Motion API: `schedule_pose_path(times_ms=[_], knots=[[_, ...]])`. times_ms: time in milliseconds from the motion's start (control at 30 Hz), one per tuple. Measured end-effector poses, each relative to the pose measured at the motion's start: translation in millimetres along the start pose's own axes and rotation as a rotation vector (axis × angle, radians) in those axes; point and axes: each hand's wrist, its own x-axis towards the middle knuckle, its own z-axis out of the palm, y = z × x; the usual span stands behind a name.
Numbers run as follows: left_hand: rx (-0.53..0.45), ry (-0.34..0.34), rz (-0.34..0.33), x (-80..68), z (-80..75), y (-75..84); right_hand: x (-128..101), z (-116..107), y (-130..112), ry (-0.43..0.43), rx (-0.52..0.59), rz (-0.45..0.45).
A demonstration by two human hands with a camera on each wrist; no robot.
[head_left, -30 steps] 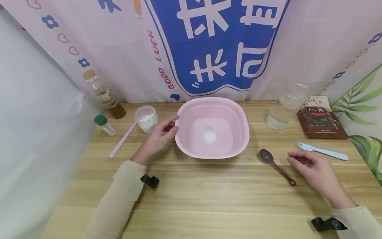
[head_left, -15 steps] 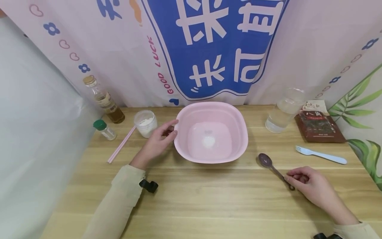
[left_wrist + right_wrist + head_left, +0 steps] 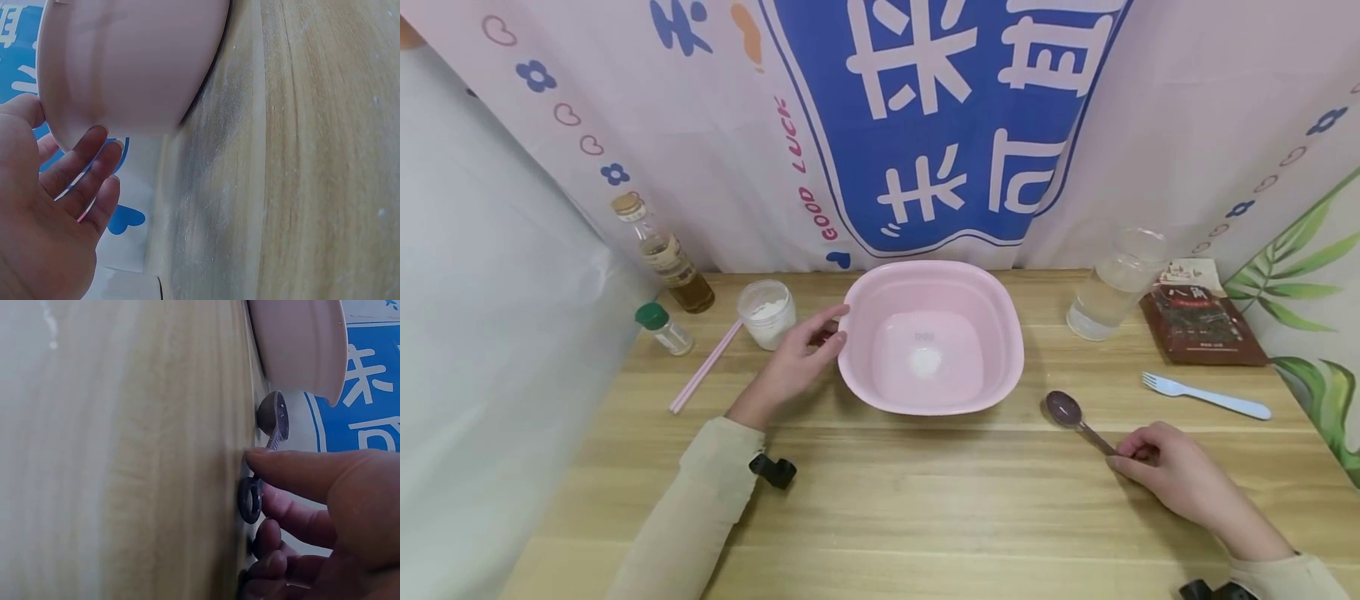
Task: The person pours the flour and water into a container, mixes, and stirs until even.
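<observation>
My left hand [image 3: 805, 354] touches the left rim of a pink plastic basin [image 3: 887, 398], its thumb and index fingertip at the outer edge. In the left wrist view the other fingers of that hand curve loosely beside the basin wall [image 3: 137, 62]. A small white patch shows on the basin's floor. To the basin's right, my right hand [image 3: 1176, 475] pinches the handle of a dark brown measuring spoon [image 3: 1064, 408] between thumb and index finger. The right wrist view shows the round spoon bowl [image 3: 267, 415] beyond the thumb and the handle's end ring [image 3: 250, 500] below it.
At the left stand an oil bottle [image 3: 688, 287], a green-capped shaker [image 3: 662, 327] and a tub of white powder [image 3: 767, 317], with pink chopsticks [image 3: 706, 367] nearby. At the right are a glass of water [image 3: 1101, 304], a brown packet [image 3: 1202, 325] and a blue fork [image 3: 1206, 395].
My right hand has moved down and left from beside the fork to the spoon and taken hold of its handle. The left hand stays at the basin rim. The head view has tilted slightly.
</observation>
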Motion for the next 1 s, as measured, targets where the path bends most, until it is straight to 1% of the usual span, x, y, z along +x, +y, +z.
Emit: schedule_pose_path(times_ms=[200, 367, 500, 567, 667, 833, 900, 1000], knots=[[0.014, -0.008, 0.000, -0.1, -0.4, 0.1, 0, 2, -5, -0.041, 0.027, 0.007], [0.021, -0.016, -0.003, -0.4, -1.1, 1.7, -1, 1, -7, -0.036, 0.065, -0.006], [0.018, -0.008, 0.015, -0.4, -2.2, 1.3, 0, -1, -11, -0.033, 0.116, 0.011], [0.015, -0.005, 0.021, 0.2, -0.4, 0.4, -2, -3, -12, -0.029, 0.139, 0.028], [0.016, -0.002, 0.027, 0.8, -0.1, -0.1, -4, -6, -14, -0.017, 0.220, 0.040], [0.019, -0.006, 0.032, 1.0, -0.9, 0.2, -6, -10, -18, 0.005, 0.450, 0.043], [0.018, -0.004, 0.035, 0.9, -1.0, 0.3, -6, -11, -21, 0.035, 0.505, 0.036], [0.018, -0.005, 0.035, 1.1, -0.8, 0.4, -5, -13, -26, 0.095, 0.549, 0.020]])
